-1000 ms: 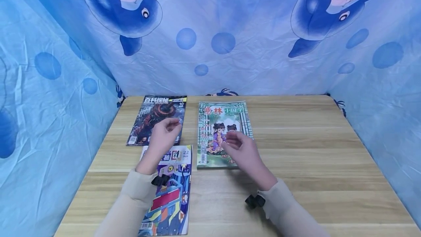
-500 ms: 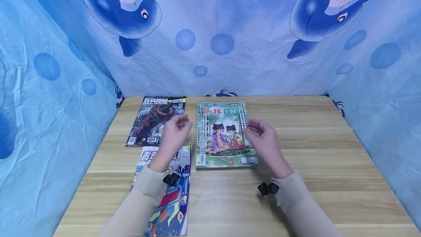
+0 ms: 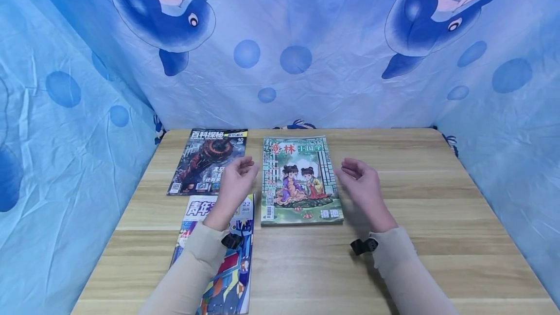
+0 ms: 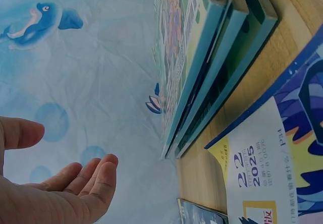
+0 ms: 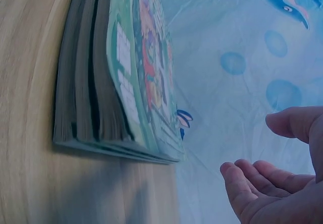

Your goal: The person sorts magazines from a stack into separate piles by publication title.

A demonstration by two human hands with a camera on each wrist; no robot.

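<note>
In the middle of the table lies a stack of three green magazines (image 3: 302, 183), the top cover showing two cartoon children. Their spines face left in the left wrist view, and their page edges show in the right wrist view. My left hand (image 3: 236, 186) hovers just left of the stack, fingers loosely bent and holding nothing. On the other side, my right hand (image 3: 365, 191) is held in the air beside the right edge, thumb apart from the fingers. Neither hand touches the stack.
A dark magazine (image 3: 199, 166) with a red machine lies at the back left. Nearer me is a colourful magazine (image 3: 227, 300), partly covered by my left forearm. Blue cloth with dolphins (image 3: 280, 23) hangs behind and beside the wooden table (image 3: 420, 169).
Both hands have shifted right. My right hand has come off from above the green stack to its right side, and my left hand has moved closer to its left edge.
</note>
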